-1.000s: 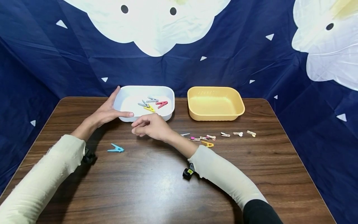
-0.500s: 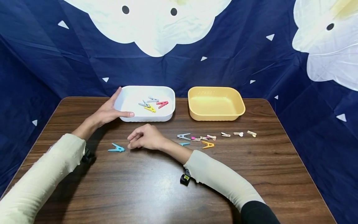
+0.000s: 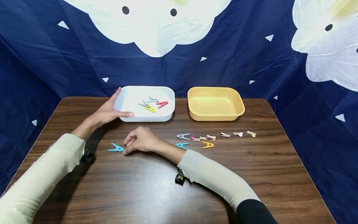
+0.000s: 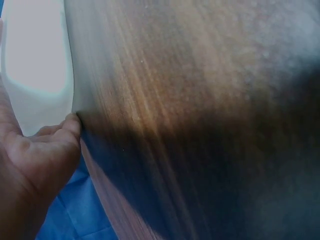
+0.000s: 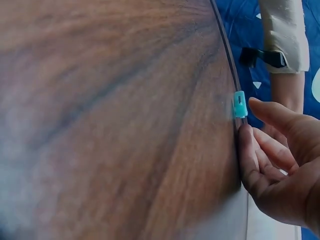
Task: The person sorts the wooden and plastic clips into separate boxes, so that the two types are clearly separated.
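At the left end of a white plastic basket (image 3: 151, 119), my left hand (image 3: 105, 112) rests with straight, spread fingers, its thumb along the front rim. Grey, red and yellow clothespins (image 3: 162, 103) lie inside. My right hand (image 3: 142, 140) is low over the table at the right end of a blue clothespin (image 3: 116, 148). In the right wrist view the thumb and forefinger stand apart, close to the blue clothespin (image 5: 240, 104). The left wrist view has the left hand (image 4: 42, 155) against the basket (image 4: 45, 107).
A yellow basket (image 3: 213, 118) stands at the back right. In front of it lie a grey clothespin (image 3: 183, 136), a second blue one (image 3: 182, 145), an orange one (image 3: 207, 144) and several small wooden clips (image 3: 225, 134). A dark blue curtain (image 3: 179, 71) hangs behind the table (image 3: 156, 186).
My right hand has moved from the front of the white basket down and left to the blue clothespin. The grey and second blue clothespins have come into sight. The left hand stays put.
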{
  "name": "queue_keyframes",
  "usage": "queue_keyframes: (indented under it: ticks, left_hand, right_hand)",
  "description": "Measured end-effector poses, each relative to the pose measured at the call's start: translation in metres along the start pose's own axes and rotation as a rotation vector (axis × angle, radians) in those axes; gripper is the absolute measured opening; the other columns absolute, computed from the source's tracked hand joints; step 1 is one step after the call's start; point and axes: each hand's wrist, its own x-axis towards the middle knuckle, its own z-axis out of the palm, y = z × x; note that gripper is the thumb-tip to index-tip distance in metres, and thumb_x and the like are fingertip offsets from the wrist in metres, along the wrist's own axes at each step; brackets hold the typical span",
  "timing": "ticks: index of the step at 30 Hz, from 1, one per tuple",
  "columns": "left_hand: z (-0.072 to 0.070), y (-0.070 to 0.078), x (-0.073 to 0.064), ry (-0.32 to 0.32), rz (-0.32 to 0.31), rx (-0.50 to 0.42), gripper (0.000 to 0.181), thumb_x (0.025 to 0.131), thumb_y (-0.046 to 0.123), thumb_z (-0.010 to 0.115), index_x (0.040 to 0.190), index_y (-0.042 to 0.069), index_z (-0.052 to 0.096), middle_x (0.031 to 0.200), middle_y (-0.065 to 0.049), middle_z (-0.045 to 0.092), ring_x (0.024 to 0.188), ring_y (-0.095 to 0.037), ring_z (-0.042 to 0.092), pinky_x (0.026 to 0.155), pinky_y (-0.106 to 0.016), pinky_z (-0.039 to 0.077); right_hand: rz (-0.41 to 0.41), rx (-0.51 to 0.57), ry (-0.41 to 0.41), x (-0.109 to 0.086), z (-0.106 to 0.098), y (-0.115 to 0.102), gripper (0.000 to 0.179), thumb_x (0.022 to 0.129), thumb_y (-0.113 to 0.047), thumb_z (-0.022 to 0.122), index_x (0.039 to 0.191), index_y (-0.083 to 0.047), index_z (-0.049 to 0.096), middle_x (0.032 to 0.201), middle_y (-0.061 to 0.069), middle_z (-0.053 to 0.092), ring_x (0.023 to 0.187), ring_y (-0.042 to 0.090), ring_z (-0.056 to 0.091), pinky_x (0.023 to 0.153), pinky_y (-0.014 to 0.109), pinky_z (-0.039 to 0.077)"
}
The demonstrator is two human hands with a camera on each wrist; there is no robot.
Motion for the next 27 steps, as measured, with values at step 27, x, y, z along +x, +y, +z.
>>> queue_keyframes:
  ticks: [27]
  left_hand:
    - [0.002, 0.001, -0.001, 0.008, -0.001, -0.016, 0.147, 0.091, 0.039, 0.097, 0.179, 0.035, -0.021, 0.19, 0.0, -0.015, 0.178, -0.035, -0.005, 0.143, -0.065, 0.007]
  right_hand:
    - [-0.095, -0.036, -0.047, -0.002, -0.005, 0.002, 0.007, 0.1, -0.015, 0.088, 0.104, -0.01, 0.09, 0.08, -0.009, 0.08, 0.067, -0.007, 0.065, 0.068, 0.013, 0.056]
